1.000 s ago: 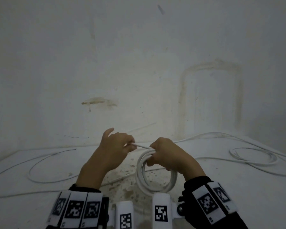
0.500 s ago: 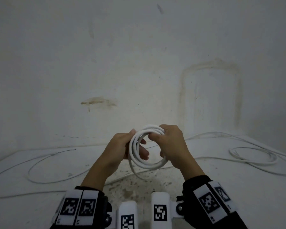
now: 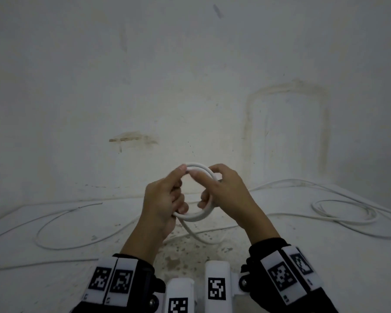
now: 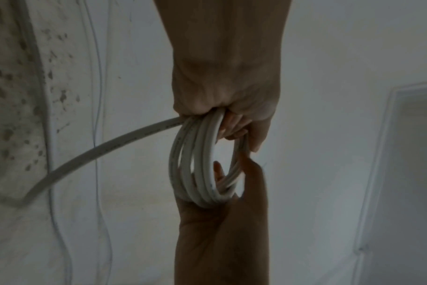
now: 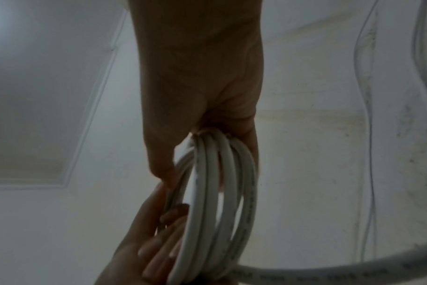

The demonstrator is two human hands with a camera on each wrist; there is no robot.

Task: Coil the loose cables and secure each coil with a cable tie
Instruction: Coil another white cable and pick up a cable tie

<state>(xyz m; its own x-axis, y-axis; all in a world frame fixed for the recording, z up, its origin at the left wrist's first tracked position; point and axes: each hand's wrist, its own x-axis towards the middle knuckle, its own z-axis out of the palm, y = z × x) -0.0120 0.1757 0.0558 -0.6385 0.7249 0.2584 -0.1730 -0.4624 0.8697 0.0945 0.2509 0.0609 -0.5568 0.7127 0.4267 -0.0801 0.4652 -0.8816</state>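
In the head view, the white cable coil (image 3: 195, 216) is being held up in the air above the speckled floor (image 3: 181, 251), standing roughly upright as a ring of several thick, smooth turns. The left hand (image 3: 165, 204) is clasping it at about 8 o'clock on the ring, fingers curled round the strands and the forefinger reaching up to 12 o'clock; the right hand (image 3: 226, 193) is gripping it at about 3 o'clock, its thumb lying across the top. A loose tail (image 3: 190, 231) is dropping from 6 o'clock down to the floor. Thinner loose cables (image 3: 345, 211) are lying in loops at 3 o'clock and 9 o'clock of the hands. In the left wrist view, the coil (image 4: 195, 164) is showing edge-on as four or so parallel grey-white strands with faint printing too blurred to read; the left hand (image 4: 227, 92) is clenching its top, the right hand (image 4: 219, 231) is in shadow beneath, and the tail (image 4: 97, 152) is running off towards 8 o'clock. In the right wrist view, the coil (image 5: 219, 202) is hanging from the right hand (image 5: 200, 86), with the left hand's fingers (image 5: 159, 241) cupping it at 7 o'clock; the coil's bottom is cut off by the frame edge.
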